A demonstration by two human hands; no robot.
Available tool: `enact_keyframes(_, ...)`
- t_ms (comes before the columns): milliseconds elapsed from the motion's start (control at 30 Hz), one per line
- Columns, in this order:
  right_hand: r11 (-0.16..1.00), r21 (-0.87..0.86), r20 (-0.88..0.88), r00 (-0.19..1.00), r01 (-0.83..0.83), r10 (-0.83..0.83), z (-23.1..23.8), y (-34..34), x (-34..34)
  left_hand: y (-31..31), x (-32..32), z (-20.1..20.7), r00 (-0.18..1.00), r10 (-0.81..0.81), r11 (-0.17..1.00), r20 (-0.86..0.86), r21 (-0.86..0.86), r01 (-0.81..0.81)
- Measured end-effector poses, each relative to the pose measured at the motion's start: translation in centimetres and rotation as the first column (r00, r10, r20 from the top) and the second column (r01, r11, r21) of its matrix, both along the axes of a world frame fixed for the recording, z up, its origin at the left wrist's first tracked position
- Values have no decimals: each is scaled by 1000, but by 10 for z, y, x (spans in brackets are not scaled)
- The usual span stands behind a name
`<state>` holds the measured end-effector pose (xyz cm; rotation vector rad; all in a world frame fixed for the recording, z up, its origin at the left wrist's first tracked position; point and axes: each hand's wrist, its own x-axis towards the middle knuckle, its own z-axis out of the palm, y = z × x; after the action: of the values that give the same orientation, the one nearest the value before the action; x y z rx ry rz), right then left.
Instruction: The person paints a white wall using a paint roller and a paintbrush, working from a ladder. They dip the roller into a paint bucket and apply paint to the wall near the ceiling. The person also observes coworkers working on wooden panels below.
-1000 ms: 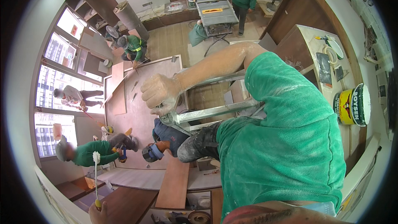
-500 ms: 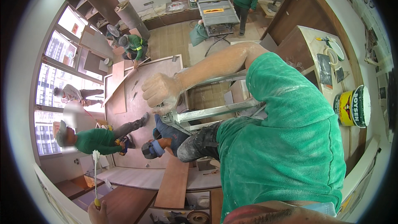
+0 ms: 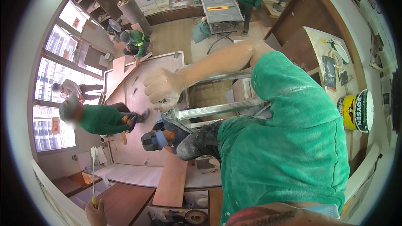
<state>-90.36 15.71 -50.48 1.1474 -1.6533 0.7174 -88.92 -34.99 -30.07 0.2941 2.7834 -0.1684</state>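
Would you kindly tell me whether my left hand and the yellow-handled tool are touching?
Touching: the head view shows the left hand gripping the yellow-handled tool at its lower end.

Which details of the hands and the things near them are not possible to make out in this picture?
All in the head view:
Right hand: its own back hides what the fingers close around at the ladder.
Left hand: the lower edge cuts off its forearm.
Yellow-handled tool: white material hides the tip's shape.
Green-shirted co-worker: the face is blurred; the blue object in front is too small to identify.
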Motion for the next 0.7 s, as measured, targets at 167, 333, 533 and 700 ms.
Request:
enact_keyframes(167,1000,2,-16,1000,16,-16,3,1,2,-11,2,-12,993,1,1000,-122,18,1)
enact_keyframes(333,999,29,-10,999,36,-36,5,1,0,9,4,-2,996,84,996,-43,3,-84)
enact_keyframes(533,997,73,36,999,14,-17,6,3,1,8,5,-2,994,98,995,-39,30,-97)
enact_keyframes(700,991,131,47,998,27,-33,4,6,-1,10,7,-2,990,133,991,-36,33,-132)
